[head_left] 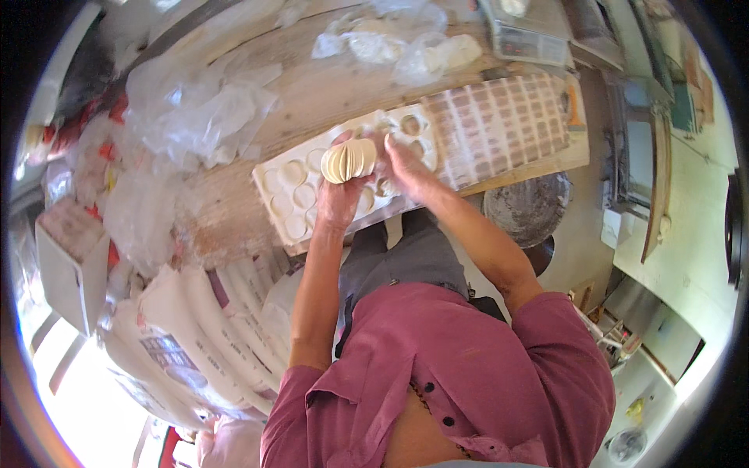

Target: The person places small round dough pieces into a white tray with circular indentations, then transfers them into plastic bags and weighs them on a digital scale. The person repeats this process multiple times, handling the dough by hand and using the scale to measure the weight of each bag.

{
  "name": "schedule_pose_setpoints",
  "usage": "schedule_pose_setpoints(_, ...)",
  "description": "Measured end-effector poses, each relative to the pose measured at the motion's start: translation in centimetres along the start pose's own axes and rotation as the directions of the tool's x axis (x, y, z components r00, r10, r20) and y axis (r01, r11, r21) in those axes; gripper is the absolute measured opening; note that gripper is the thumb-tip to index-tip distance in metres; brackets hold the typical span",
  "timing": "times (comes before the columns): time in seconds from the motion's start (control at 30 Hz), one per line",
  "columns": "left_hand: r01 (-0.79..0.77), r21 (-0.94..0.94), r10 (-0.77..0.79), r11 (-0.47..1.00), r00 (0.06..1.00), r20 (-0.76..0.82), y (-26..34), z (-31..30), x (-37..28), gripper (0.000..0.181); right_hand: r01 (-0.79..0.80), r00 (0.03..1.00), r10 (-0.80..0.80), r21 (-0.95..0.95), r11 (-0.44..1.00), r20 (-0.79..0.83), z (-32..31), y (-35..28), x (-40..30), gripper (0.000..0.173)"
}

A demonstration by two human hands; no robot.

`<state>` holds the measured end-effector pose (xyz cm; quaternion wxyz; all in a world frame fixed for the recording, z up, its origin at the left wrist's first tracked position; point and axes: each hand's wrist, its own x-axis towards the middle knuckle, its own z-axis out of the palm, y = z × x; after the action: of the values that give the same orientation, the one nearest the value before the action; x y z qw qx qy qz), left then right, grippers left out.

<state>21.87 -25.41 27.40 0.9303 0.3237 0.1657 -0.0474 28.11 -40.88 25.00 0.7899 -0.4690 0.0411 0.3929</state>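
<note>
A fanned stack of thin round dough wrappers [349, 161] rests in my left hand [339, 202], whose fingers curl around it from below. Under both hands lies a pale, floured dough sheet [270, 196] cut into rows of circles. Some circles still hold their rounds, and others at the right end show darker openings. My right hand [406, 169] is just right of the stack, low over the sheet, thumb raised. Its other fingers are partly hidden and blurred, so whether they pinch a round is unclear.
A brown-and-white patterned sheet [497, 128] extends along the wooden table [234, 210] to the right. Crumpled plastic bags [193, 111] lie at the left and more plastic [398, 44] behind. Filled white sacks [187, 351] are stacked at lower left. A round metal basin [526, 207] sits below the table's right edge.
</note>
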Motion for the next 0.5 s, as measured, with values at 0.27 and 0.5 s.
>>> schedule_pose_setpoints(0.27,-0.098,0.731,0.197,0.675,0.979,-0.051,-6.6,7.0,5.0,0.061,0.031,0.881,-0.031,-0.007,0.999,-0.473,-1.9,-4.6,-3.1,0.033)
schedule_pose_setpoints(0.5,0.184,0.924,0.554,0.335,0.755,-0.351,-11.3,12.4,18.9,0.081,0.128,0.794,-0.453,-0.617,0.776,-0.405,-18.7,-14.7,4.7,0.051)
